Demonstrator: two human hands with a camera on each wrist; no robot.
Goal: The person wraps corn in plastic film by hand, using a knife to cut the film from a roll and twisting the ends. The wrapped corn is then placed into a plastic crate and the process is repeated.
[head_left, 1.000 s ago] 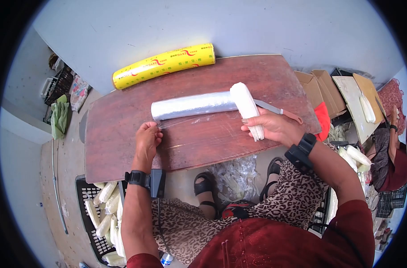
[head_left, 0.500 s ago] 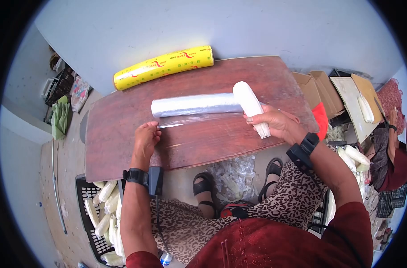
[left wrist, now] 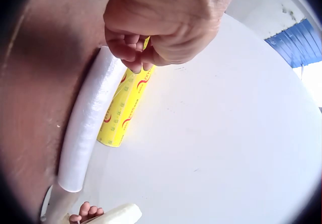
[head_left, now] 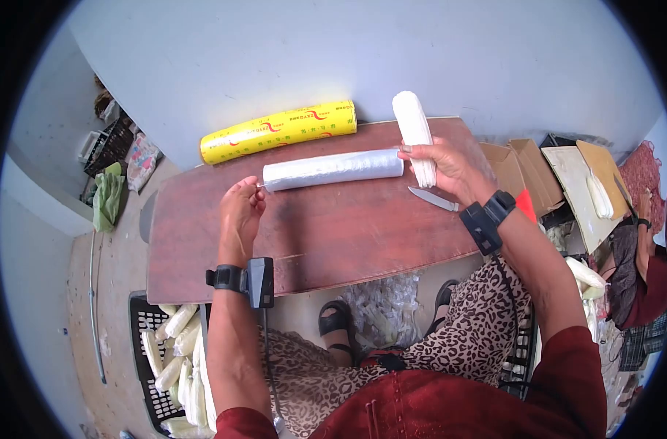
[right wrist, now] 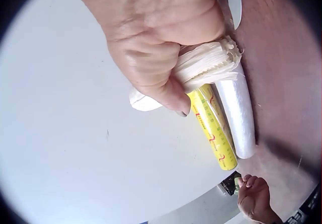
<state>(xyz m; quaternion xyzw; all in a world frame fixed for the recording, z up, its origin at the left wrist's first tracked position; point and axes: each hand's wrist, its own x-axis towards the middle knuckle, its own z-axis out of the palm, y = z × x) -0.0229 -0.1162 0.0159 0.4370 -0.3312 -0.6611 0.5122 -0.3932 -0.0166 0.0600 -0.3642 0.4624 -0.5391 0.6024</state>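
The right hand (head_left: 450, 167) grips a pale, husk-like bundle (head_left: 412, 121) near its lower end, holding it upright above the table's back right; in the right wrist view its frayed end (right wrist: 216, 63) shows beside the palm. At the left end of the clear film roll (head_left: 333, 169), the left hand (head_left: 242, 212) pinches a bit of film between thumb and fingertips. That roll lies across the table (head_left: 348, 234). A knife (head_left: 432, 198) rests below the right hand, its handle hidden by the wrist. In the left wrist view the left hand (left wrist: 161, 22) covers the near end of the yellow roll (left wrist: 126, 108).
Behind the film roll, a yellow printed roll (head_left: 278, 132) leans along the wall. A black crate (head_left: 139, 322) of pale cobs stands at lower left. Cardboard boxes (head_left: 531, 172) and another person's arm (head_left: 644, 234) are at right. Plastic scraps (head_left: 384, 307) lie on the floor.
The right hand has raised the bundle up and away from the film roll, uncovering the roll's right end. The left hand keeps its pinch, slightly higher. The camera's view has tilted upward.
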